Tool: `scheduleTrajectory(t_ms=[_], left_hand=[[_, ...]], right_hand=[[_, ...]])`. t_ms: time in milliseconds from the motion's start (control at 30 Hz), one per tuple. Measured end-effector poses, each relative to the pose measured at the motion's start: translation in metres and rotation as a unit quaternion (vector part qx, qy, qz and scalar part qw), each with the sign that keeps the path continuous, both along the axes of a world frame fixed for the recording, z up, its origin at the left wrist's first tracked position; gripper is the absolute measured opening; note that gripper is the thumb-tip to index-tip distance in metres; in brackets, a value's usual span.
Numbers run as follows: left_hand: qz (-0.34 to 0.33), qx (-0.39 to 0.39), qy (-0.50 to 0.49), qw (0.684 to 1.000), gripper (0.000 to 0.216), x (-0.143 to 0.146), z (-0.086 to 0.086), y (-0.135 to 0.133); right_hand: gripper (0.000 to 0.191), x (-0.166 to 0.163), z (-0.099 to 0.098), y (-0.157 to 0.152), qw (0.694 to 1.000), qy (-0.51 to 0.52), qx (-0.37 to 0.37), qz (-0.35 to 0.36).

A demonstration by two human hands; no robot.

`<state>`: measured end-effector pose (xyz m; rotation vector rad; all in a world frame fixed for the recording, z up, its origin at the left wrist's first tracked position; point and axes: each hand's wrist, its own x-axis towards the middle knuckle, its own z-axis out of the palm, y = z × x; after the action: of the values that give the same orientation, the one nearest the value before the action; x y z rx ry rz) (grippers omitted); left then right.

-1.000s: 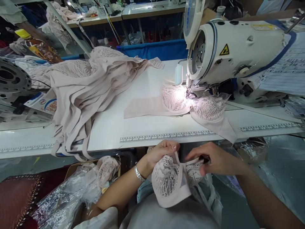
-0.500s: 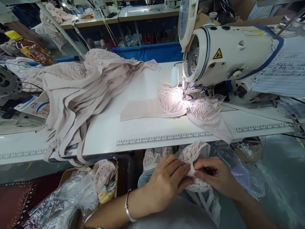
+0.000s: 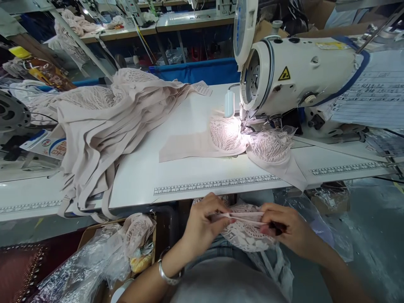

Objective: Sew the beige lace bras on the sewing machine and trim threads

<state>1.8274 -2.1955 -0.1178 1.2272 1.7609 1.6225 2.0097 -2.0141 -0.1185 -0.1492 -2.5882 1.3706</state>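
Over my lap I hold a pale pink lace bra cup piece (image 3: 244,235). My left hand (image 3: 203,223) pinches its thin edge band at the left end. My right hand (image 3: 285,231) pinches the right end, and something dark shows under its fingers. The band is stretched taut between both hands. On the white table (image 3: 176,168) another lace bra (image 3: 246,143) lies under the needle of the white sewing machine (image 3: 299,80), lit by its lamp.
A heap of beige finished bras (image 3: 104,118) covers the table's left part. A box with plastic bags and lace pieces (image 3: 126,244) stands at my lower left. Printed rulers run along the table's front edge. Papers lie on the machine at the right.
My hands turned the lace piece over and drew apart, stretching its edge band straight between them. The left hand moved from over the cup to the band's left end.
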Motion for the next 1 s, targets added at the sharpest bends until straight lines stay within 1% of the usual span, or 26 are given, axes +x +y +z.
scheduleTrajectory(t_ms=[67,167,233,333,433,533,633,733,800,900,1000], left_hand=[[0.011,-0.015,-0.058,0.998,0.011,-0.011,0.000,-0.004],[0.047,-0.026,-0.078,0.996,0.012,-0.020,-0.003,-0.011],[0.066,-0.029,-0.057,0.996,0.012,-0.021,-0.007,-0.014],[0.095,-0.010,-0.005,0.995,0.010,-0.018,-0.011,-0.014],[0.114,0.016,0.026,0.993,0.008,-0.014,-0.012,-0.011],[0.114,0.020,0.024,0.993,0.006,-0.014,-0.013,-0.010],[0.111,0.020,0.019,0.993,0.005,-0.015,-0.015,-0.010],[0.105,0.017,0.003,0.994,0.004,-0.016,-0.017,-0.011],[0.102,0.012,-0.011,0.995,0.004,-0.016,-0.017,-0.011],[0.105,0.013,-0.017,0.994,0.004,-0.014,-0.017,-0.010],[0.104,0.018,-0.030,0.994,0.004,-0.016,-0.018,-0.011]], right_hand=[[0.041,0.004,0.003,0.008,0.999,-0.011,-0.047,-0.011],[0.034,0.009,0.006,0.016,0.998,0.004,-0.047,-0.033],[0.028,0.010,0.005,0.018,0.998,0.030,-0.014,-0.061],[0.020,0.009,0.003,0.014,0.989,0.073,0.064,-0.116],[0.025,0.005,0.001,0.008,0.973,0.090,0.118,-0.179],[0.030,0.001,-0.001,0.003,0.961,0.095,0.158,-0.204],[0.023,-0.001,-0.004,0.002,0.954,0.094,0.176,-0.225],[0.012,-0.002,-0.007,0.004,0.953,0.061,0.164,-0.246],[0.010,-0.003,-0.006,0.005,0.960,0.042,0.145,-0.236],[0.021,-0.005,-0.001,0.008,0.972,0.029,0.110,-0.207],[0.031,-0.003,0.009,0.016,0.984,-0.004,0.037,-0.176]])
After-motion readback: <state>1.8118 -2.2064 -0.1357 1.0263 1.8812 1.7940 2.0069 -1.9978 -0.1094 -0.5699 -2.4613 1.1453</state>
